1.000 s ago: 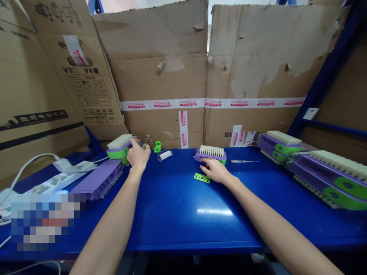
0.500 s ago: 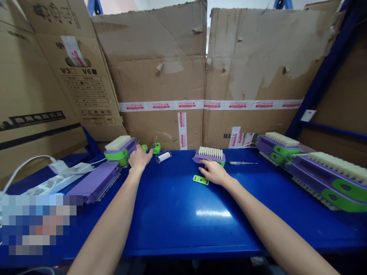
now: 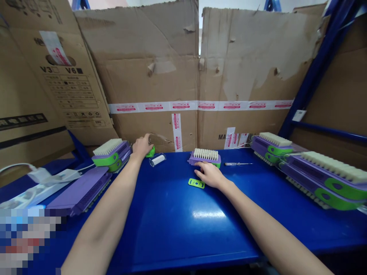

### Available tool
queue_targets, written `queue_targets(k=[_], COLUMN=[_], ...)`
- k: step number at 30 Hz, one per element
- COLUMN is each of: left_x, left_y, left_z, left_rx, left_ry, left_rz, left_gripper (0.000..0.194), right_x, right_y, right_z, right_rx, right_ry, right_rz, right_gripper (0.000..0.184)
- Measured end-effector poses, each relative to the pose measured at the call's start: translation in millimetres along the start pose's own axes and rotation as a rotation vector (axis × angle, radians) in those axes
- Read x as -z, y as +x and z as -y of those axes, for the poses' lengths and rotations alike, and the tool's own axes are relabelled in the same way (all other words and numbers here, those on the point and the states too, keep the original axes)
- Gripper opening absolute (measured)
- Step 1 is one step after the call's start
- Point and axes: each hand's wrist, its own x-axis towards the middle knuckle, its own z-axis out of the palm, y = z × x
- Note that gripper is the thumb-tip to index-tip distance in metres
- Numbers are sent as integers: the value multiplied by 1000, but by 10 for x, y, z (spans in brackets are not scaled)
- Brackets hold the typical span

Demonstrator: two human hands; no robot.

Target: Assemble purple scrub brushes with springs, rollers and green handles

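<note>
My left hand (image 3: 141,146) reaches to the back of the blue table (image 3: 183,214), its fingers curled over a small green part (image 3: 150,152) beside the cardboard wall. What else lies under the fingers is hidden. A clear tube with a white core (image 3: 157,160) lies just right of that hand. My right hand (image 3: 208,175) rests on the table with fingers against the front of a small purple brush with white bristles (image 3: 205,156). A flat green plate with slots (image 3: 196,183) lies by that hand's left side.
A purple and green brush (image 3: 111,154) and a long purple housing (image 3: 80,189) sit at the left, with a white power strip (image 3: 37,187). Several stacked purple brushes (image 3: 312,170) fill the right. A thin screwdriver (image 3: 237,164) lies behind. Cardboard boxes (image 3: 200,76) wall the back.
My left hand has moved right and back, from the left brush to the small green part by the cardboard. The right hand has stayed at the small brush. The view has shifted a little.
</note>
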Motion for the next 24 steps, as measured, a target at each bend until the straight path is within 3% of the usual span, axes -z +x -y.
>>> queue_targets(k=[4,11,20,24], left_x=[-35,-9,326,480], left_y=[58,-38,-28,-93], left_z=[23,110,243,232], left_rx=[-121,-50,127,242], left_ry=[52,5,-310,-660], left_rz=[84,-138,-339,-367], left_gripper=[28,26,21,20], right_x=[9,7,-25,-63], right_y=[-5,-3,11,19], right_z=[1,4,-25,-51], right_rx=[7,-4,11,55], right_ry=[3,23,8,33], right_rz=[-2,-9,-31,-85], right_gripper=[38,37,34,32])
